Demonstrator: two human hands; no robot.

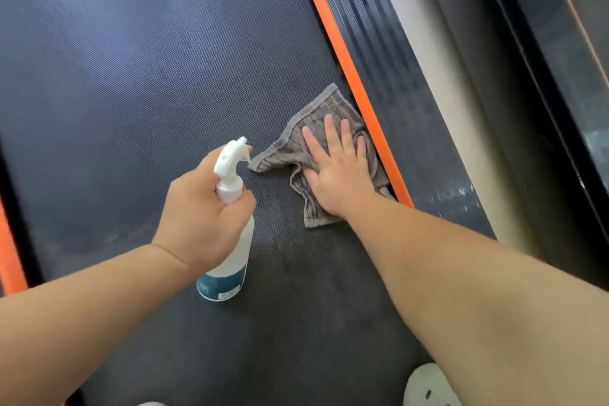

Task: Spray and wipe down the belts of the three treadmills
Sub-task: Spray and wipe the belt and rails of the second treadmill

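1. White plastic spray bottle (232, 257) is clasped in the curled left grip (201, 208).
2. Crumpled grey cloth (286, 150) is pressed onto the dark treadmill belt (131, 76) under the spread right grip (339, 171), beside the orange edge strip (346, 63).

A pale beige floor strip (435, 76) runs beside a dark glossy panel (560, 26) at right.

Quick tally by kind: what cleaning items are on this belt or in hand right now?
Spray bottle: 1, held in the left hand
Cloth: 1, pressed flat on the belt by the right hand
Total: 2
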